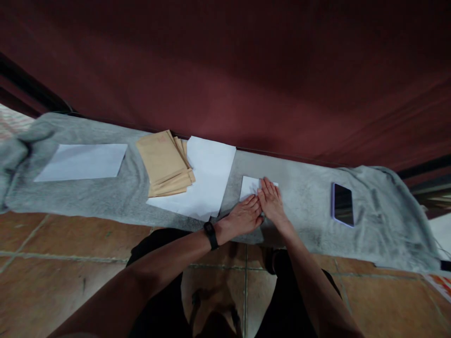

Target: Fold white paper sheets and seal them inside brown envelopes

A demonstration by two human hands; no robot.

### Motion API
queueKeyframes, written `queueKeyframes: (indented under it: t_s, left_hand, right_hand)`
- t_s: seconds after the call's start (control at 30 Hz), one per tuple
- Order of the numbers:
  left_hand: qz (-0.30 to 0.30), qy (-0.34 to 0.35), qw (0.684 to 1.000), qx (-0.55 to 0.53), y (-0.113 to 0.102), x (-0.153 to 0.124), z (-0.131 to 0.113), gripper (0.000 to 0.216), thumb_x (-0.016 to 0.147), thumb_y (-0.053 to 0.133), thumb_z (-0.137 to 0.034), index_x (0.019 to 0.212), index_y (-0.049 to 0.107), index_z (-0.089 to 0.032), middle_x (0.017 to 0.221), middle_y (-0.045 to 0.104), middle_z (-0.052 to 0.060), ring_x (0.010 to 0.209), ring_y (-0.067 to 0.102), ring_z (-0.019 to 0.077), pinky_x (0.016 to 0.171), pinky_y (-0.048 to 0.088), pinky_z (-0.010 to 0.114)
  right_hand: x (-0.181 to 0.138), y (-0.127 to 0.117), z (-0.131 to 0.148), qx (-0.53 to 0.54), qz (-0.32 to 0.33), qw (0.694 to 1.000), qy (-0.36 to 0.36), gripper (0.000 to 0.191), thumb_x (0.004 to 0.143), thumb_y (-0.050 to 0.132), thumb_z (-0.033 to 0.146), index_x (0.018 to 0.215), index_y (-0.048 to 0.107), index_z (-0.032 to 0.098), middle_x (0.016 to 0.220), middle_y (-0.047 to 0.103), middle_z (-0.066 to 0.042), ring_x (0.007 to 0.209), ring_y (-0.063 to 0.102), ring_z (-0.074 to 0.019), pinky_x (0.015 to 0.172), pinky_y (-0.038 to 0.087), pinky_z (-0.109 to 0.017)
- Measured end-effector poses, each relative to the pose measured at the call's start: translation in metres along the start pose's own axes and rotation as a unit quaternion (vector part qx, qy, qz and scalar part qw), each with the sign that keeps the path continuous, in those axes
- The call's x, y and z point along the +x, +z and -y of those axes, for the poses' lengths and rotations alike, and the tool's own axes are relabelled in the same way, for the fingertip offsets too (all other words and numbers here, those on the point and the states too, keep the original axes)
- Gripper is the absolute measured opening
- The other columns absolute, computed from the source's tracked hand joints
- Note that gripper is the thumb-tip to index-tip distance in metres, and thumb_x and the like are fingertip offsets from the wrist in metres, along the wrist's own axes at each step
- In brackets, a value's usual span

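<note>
A small white piece of paper (248,186), which looks folded, lies on the grey cloth in front of me. My right hand (271,201) rests flat on its right part, fingers stretched out and pointing away. Across its near edge lies my left hand (246,215), palm down with fingers extended, touching the right hand near the thumb. Both hands cover much of the paper, so its lower edge is hidden. To the left of my hands are white sheets (210,173), with a stack of brown envelopes (164,159) partly on top of them.
Grey cloth (299,188) covers the long, narrow surface. A phone in a purple case (343,204) lies at the right. Another white sheet (84,162) lies at the far left. A dark red upright surface (211,84) rises behind; tiled floor (70,281) is below.
</note>
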State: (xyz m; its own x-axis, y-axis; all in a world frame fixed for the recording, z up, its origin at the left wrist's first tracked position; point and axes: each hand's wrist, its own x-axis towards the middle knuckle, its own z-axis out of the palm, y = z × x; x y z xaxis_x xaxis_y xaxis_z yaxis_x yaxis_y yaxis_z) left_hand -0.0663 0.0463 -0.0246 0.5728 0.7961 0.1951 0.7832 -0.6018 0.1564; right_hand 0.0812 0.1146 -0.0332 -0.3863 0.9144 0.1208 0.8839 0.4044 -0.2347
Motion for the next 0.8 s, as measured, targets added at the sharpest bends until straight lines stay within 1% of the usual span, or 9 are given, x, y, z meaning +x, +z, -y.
queueKeyframes:
  t_s: [0.13, 0.27, 0.37, 0.47, 0.57, 0.7, 0.8]
  left_hand:
    - [0.009, -0.004, 1.0, 0.002, -0.002, -0.001, -0.001, 0.057, 0.1, 0.04, -0.035, 0.145, 0.045, 0.0, 0.151, 0.048, 0.024, 0.146, 0.039, 0.0274, 0.125, 0.018, 0.043]
    - [0.011, -0.029, 1.0, 0.002, -0.007, -0.006, -0.003, 0.063, 0.103, 0.035, -0.042, 0.151, 0.035, -0.001, 0.159, 0.037, 0.022, 0.151, 0.03, 0.0263, 0.126, 0.017, 0.045]
    - [-0.002, -0.054, 0.999, 0.002, -0.007, -0.011, 0.001, 0.069, 0.103, 0.03, -0.049, 0.153, 0.032, -0.002, 0.162, 0.031, 0.022, 0.153, 0.026, 0.0278, 0.125, 0.021, 0.046]
    - [-0.024, -0.085, 0.996, 0.007, -0.004, -0.013, 0.013, 0.069, 0.103, 0.03, -0.05, 0.153, 0.033, -0.002, 0.161, 0.033, 0.023, 0.152, 0.028, 0.0292, 0.124, 0.026, 0.047]
    - [-0.039, -0.134, 0.99, 0.017, -0.004, -0.009, 0.031, 0.067, 0.102, 0.031, -0.047, 0.152, 0.036, -0.003, 0.158, 0.038, 0.022, 0.15, 0.032, 0.0298, 0.122, 0.03, 0.048]
    - [-0.024, -0.182, 0.983, 0.028, -0.011, 0.006, 0.05, 0.06, 0.102, 0.031, -0.038, 0.147, 0.044, -0.002, 0.155, 0.044, 0.022, 0.146, 0.039, 0.0302, 0.12, 0.032, 0.047]
    - [-0.019, -0.194, 0.98, 0.032, -0.018, 0.021, 0.058, 0.052, 0.101, 0.032, -0.03, 0.145, 0.048, -0.006, 0.152, 0.05, 0.019, 0.141, 0.047, 0.0291, 0.118, 0.036, 0.045]
  right_hand:
    - [0.0, 0.001, -0.002, -0.001, -0.001, 1.0, -0.003, 0.06, 0.107, 0.015, 0.039, 0.157, 0.034, 0.012, 0.164, 0.03, -0.012, 0.152, 0.027, -0.0235, 0.123, 0.02, -0.045]
    - [-0.003, -0.001, -0.006, -0.013, -0.006, 1.0, 0.001, 0.059, 0.107, 0.018, 0.038, 0.157, 0.032, 0.01, 0.164, 0.029, -0.014, 0.152, 0.026, -0.0247, 0.123, 0.02, -0.046]
    - [-0.007, -0.003, -0.011, -0.023, -0.013, 1.0, 0.007, 0.058, 0.107, 0.023, 0.037, 0.157, 0.032, 0.01, 0.164, 0.03, -0.014, 0.152, 0.028, -0.0261, 0.123, 0.02, -0.046]
    - [-0.01, -0.004, -0.017, -0.025, -0.025, 0.999, 0.024, 0.057, 0.107, 0.027, 0.037, 0.157, 0.033, 0.011, 0.164, 0.031, -0.013, 0.15, 0.031, -0.0268, 0.123, 0.022, -0.046]
    - [-0.01, -0.006, -0.025, -0.014, -0.039, 0.998, 0.043, 0.055, 0.107, 0.029, 0.035, 0.156, 0.035, 0.012, 0.163, 0.033, -0.013, 0.15, 0.032, -0.0256, 0.122, 0.023, -0.046]
    - [-0.002, -0.01, -0.033, 0.02, -0.047, 0.997, 0.049, 0.05, 0.105, 0.033, 0.029, 0.152, 0.042, 0.014, 0.158, 0.044, -0.012, 0.147, 0.036, -0.0236, 0.121, 0.026, -0.045]
    - [0.01, -0.014, -0.035, 0.042, -0.054, 0.997, 0.046, 0.046, 0.102, 0.038, 0.021, 0.146, 0.05, 0.013, 0.15, 0.052, -0.013, 0.14, 0.043, -0.023, 0.119, 0.029, -0.043]
